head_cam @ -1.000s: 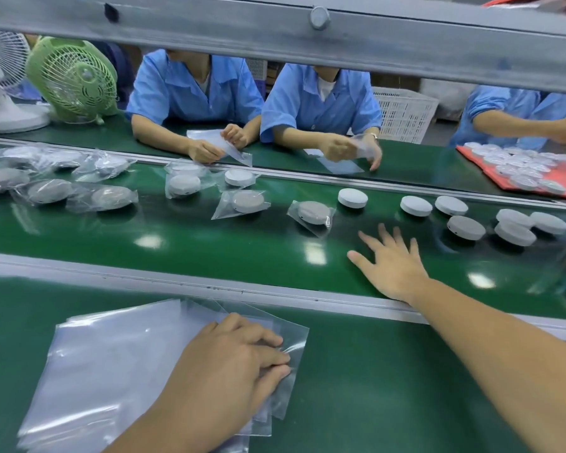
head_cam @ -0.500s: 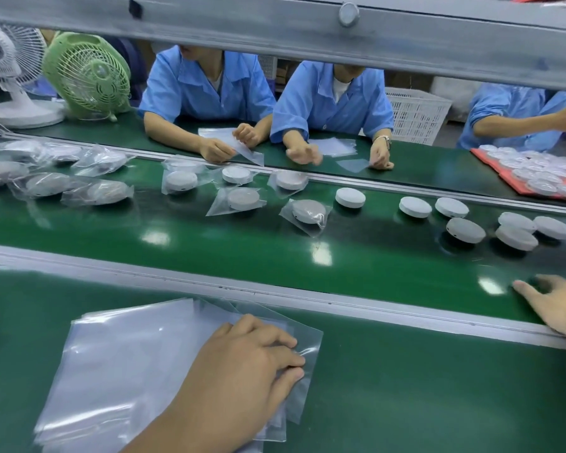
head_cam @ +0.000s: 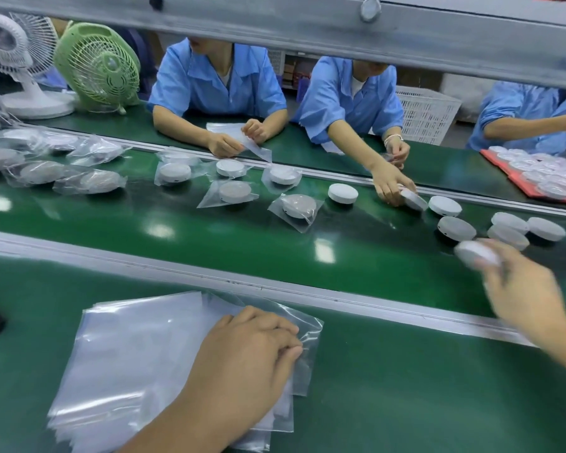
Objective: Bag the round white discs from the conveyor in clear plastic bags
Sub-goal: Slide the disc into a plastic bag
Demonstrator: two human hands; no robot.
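left hand is pinching top of bag stack on bench, 6 o'clock. right hand, blurred, is gripping one disc at 3 o'clock. six loose discs are sitting on conveyor, 2 o'clock.

Conveyor: the near half is bare as far as the right end, where loose discs crowd together and the right hand, blurred, grips one disc just nearside of them. The far half is taken up by bagged discs from centre to left, and another worker's hand reaches across the far edge. An overhead beam spans above the far side; nearside of the conveyor the left hand pinches the bag stack, with open green table to its right.
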